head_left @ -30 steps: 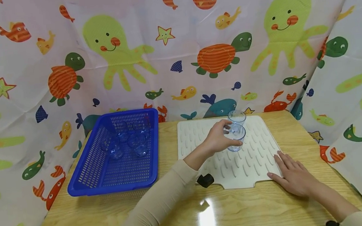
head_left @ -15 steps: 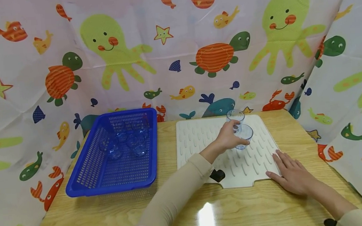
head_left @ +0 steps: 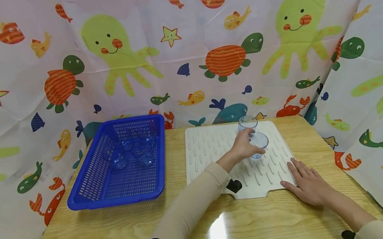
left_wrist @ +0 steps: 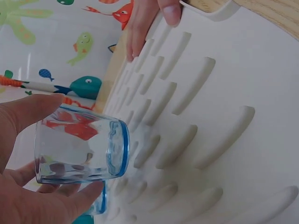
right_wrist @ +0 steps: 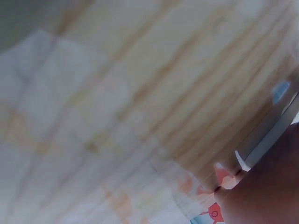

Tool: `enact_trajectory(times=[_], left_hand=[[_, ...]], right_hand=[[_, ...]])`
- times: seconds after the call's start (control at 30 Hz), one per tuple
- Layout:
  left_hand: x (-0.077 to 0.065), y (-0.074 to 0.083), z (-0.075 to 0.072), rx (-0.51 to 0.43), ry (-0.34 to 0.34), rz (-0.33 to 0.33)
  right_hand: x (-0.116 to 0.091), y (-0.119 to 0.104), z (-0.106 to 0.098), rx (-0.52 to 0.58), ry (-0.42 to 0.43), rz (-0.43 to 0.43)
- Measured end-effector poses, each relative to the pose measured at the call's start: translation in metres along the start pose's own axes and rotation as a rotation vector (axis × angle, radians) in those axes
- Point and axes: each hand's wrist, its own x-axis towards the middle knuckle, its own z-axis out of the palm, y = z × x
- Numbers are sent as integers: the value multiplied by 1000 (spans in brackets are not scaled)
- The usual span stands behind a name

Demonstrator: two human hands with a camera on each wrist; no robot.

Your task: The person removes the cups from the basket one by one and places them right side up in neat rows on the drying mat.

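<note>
Thumb and fingers of my left hand (head_left: 242, 146) grip a clear, blue-tinted drinking glass (head_left: 259, 140) over the right part of a white ridged drying mat (head_left: 206, 151). In the left wrist view the blue base of this glass (left_wrist: 79, 147) faces the mat; whether it touches cannot be told. A second such glass (head_left: 248, 122) stands just behind it near the mat's back edge, partly hidden by my left hand. My right hand (head_left: 309, 187) lies flat with straight fingers at the mat's right front edge. The right wrist view is mostly blurred.
A blue plastic basket (head_left: 117, 203) on the left of the wooden table (head_left: 125, 227) holds several clear glasses (head_left: 142, 149). A curtain printed with sea animals (head_left: 192, 20) hangs along the table's back and sides.
My left hand has moved the glass a little to the right over the mat, and it has barely shifted in the last half second. The right hand stays in place.
</note>
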Motion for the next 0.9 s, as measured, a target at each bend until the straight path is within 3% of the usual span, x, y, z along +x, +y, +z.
enact_trajectory(times=[0.4,0.63,0.9], left_hand=[[9,-1,14,-6,8,-17],[10,0,19,94,4,27],[10,2,23,136,-2,35]], right_hand=[[0,-2,-1,-11,-1,-2],[-1,-2,-2,-9,-2,4],[0,-2,-2,-11,1,4]])
